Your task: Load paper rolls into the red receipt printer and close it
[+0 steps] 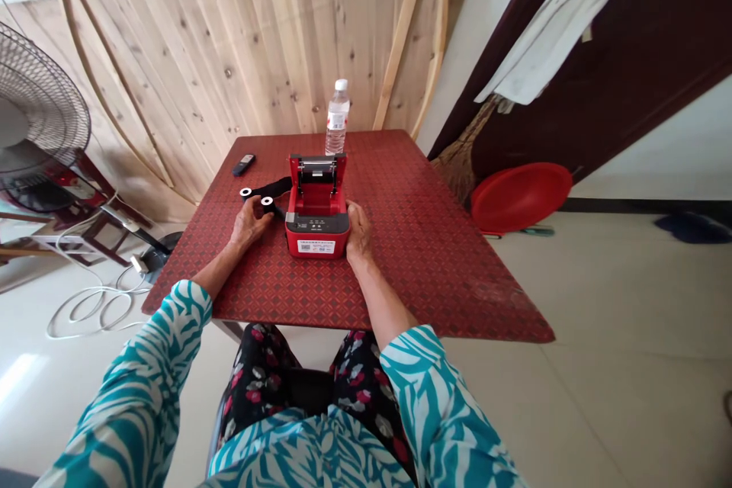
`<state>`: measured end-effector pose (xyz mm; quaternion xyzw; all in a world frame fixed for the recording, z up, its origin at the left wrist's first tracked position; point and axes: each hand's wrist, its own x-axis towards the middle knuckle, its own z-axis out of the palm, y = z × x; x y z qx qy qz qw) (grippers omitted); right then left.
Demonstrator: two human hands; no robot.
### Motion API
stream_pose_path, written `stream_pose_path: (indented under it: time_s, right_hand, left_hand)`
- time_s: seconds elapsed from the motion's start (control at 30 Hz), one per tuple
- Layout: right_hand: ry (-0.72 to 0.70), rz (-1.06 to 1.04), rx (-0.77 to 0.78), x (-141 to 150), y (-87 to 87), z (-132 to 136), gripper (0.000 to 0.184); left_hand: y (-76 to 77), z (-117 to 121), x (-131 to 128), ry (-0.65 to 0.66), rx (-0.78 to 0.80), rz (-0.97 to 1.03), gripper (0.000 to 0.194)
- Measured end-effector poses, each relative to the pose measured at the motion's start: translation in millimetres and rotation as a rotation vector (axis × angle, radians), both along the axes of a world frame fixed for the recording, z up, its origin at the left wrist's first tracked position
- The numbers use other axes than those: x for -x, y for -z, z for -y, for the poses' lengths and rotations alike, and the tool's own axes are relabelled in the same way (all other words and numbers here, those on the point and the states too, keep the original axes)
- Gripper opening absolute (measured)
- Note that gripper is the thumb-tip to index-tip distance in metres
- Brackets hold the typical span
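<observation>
A red and black label printer stands on the table in front of me with its lid raised. My right hand grips the printer's right side. To the left of it, my left hand has its fingers closed round a black ribbon roll with a white core. A second black ribbon roll lies just beyond those fingers. Black ribbon stretches from the rolls to the printer's left side. Where the ribbon runs inside the printer is hidden.
A water bottle stands behind the printer on the red patterned table. A small dark phone-like device lies at the back left. Left of the table are a fan and a coiled white cable; at right, a red basin.
</observation>
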<state>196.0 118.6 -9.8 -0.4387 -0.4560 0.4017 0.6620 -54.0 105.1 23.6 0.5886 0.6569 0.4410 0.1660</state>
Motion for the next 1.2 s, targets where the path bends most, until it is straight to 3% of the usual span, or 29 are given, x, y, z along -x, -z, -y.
stream_pose_path:
  time_s: [0.1, 0.23, 0.3, 0.43, 0.5, 0.57, 0.63, 0.73, 0.97, 1.07, 1.2]
  right_hand:
    - [-0.009, 0.007, 0.018, 0, -3.5, 2, 0.049]
    - [0.004, 0.030, 0.007, 0, -7.0, 3, 0.047]
    - [0.007, 0.038, 0.001, -1, -6.8, 2, 0.046]
    - [0.009, 0.042, -0.013, -1, -4.2, 0, 0.045]
    - [0.009, 0.037, -0.022, -1, -2.8, -1, 0.045]
    - [0.004, 0.028, -0.030, 0, -1.7, -2, 0.044]
    - [-0.001, 0.021, -0.034, 0, -0.9, -3, 0.044]
    - [-0.009, 0.028, -0.038, 0, -1.2, -3, 0.044]
    - [0.008, 0.031, -0.046, 0, -2.2, -4, 0.042]
    - [0.010, 0.023, -0.044, 1, -1.3, -5, 0.041]
    - [0.000, 0.017, -0.050, 1, -2.2, -5, 0.040]
  left_hand:
    - [1.6, -8, 0, -0.010, 0.003, 0.067, 0.033]
    - [-11.2, -10, 14, 0.052, -0.185, 0.384, 0.040]
    - [-32.2, -5, 20, 0.144, -0.271, 0.516, 0.045]
    - [-92.8, 18, 17, 0.390, -0.406, 0.643, 0.041]
    - [-117.8, 29, 9, 0.477, -0.398, 0.621, 0.039]
    - [-131.3, 34, -2, 0.578, -0.309, 0.583, 0.042]
    - [-133.2, 30, -16, 0.683, -0.153, 0.472, 0.043]
    - [-123.5, 11, -42, 0.758, 0.057, 0.157, 0.043]
    - [-113.3, -34, -83, 0.637, 0.264, -0.662, 0.029]
    - [-110.0, -46, -88, 0.689, 0.316, -0.823, 0.032]
    - [-97.0, -60, -90, 0.670, 0.264, -0.767, 0.024]
